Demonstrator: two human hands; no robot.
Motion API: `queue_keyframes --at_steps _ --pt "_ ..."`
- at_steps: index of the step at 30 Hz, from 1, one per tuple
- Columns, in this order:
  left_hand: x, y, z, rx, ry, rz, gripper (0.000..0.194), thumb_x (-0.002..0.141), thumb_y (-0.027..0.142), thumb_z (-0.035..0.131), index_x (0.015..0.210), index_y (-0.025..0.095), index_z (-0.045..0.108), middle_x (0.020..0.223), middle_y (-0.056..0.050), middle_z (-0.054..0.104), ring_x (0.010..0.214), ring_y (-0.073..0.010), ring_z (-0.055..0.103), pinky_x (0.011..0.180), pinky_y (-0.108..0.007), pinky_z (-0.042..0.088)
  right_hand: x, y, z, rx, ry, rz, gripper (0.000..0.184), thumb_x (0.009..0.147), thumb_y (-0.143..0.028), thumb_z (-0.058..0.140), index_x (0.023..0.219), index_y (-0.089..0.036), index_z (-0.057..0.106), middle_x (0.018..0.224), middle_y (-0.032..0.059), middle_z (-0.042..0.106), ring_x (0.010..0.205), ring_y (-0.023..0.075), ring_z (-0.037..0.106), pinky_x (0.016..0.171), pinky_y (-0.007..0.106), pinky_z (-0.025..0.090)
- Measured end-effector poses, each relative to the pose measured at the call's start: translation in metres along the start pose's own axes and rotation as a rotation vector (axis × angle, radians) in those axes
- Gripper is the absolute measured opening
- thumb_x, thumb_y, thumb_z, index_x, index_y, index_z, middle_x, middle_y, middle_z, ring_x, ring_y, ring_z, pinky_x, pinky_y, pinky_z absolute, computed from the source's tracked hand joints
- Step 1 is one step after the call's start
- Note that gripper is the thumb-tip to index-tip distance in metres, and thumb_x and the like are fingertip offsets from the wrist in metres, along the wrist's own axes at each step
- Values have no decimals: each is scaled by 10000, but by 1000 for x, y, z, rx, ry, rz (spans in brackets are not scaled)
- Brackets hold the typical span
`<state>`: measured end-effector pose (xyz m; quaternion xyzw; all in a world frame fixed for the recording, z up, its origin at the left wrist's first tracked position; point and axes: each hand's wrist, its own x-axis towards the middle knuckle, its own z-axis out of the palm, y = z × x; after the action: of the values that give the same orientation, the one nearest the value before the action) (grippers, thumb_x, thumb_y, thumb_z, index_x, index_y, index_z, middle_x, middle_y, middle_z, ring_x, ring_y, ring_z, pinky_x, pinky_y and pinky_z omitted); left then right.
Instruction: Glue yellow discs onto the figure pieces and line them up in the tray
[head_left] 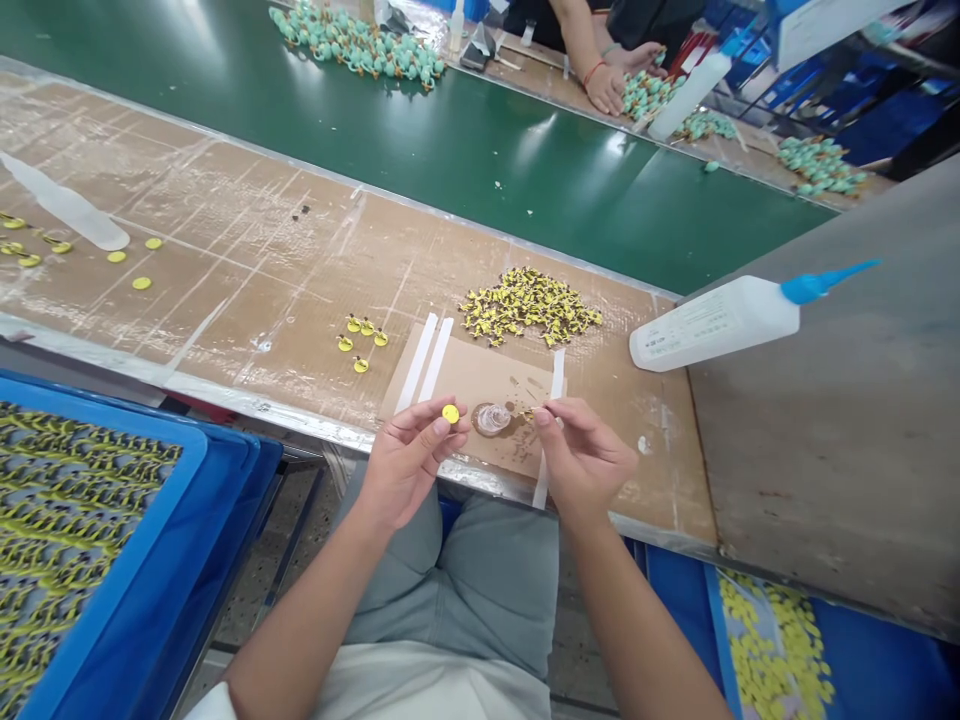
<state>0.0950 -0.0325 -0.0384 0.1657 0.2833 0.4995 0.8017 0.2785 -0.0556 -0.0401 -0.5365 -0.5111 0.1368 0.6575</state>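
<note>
Between thumb and fingers, my left hand (411, 455) pinches a round yellow disc (450, 413) near the bench's front edge. My right hand (585, 455) is closed at the fingertips on a small yellow-and-dark piece (527, 413), mostly hidden. Between the two hands, a blob of clear, glue-like stuff (493, 419) sits on a cardboard sheet (480, 372) with white tape strips. Behind the sheet lies a heap of small yellow-and-dark pieces (529, 305). Several yellow discs with dark parts attached (361, 366) lie to the left of the sheet.
A white bottle with a blue nozzle (716, 322) leans at the right by a metal panel (825, 420). Blue trays (191, 470) of yellow pieces stand lower left; a blue bin (675, 595) holds yellow discs. Beyond the green belt (420, 140), a co-worker's hands (604, 88) handle turquoise pieces.
</note>
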Motion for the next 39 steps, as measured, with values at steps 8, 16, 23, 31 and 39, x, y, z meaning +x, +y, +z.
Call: queue_keyframes --at_steps 8,16,23,31,39 --pt "-16 -10 14 8 -16 -28 190 843 172 710 1027 181 757 999 -39 775 875 -128 727 798 -182 591 -14 -47 18 166 124 273 166 766 -146 774 904 -236 748 864 14 756 805 143 720 770 281 593" --pt "-26 -13 23 -31 -59 -69 209 888 151 649 1072 187 742 972 -43 778 874 -117 726 808 -183 585 -20 -60 24 191 12 235 182 789 -101 736 929 -217 735 933 43 761 880 199 737 802 352 626" --pt "-28 -12 28 11 -66 -91 205 900 181 638 1075 165 743 1005 -67 772 880 -115 718 813 -185 580 -22 -60 24 168 -34 181 173 785 -90 733 914 -205 736 919 53 761 865 226 742 793 396 633" --pt "-28 -12 27 50 -24 -82 213 847 241 712 1044 179 763 983 -76 780 891 -148 729 792 -188 580 -22 -60 23 121 -38 157 139 791 -123 734 895 -215 728 918 53 764 859 229 743 767 398 642" --pt "-28 -12 26 38 -44 -65 196 881 197 668 1054 179 757 1012 -62 776 909 -131 722 817 -178 576 -21 -60 23 120 -55 133 168 785 -92 729 902 -213 734 921 56 762 864 230 739 784 411 632"
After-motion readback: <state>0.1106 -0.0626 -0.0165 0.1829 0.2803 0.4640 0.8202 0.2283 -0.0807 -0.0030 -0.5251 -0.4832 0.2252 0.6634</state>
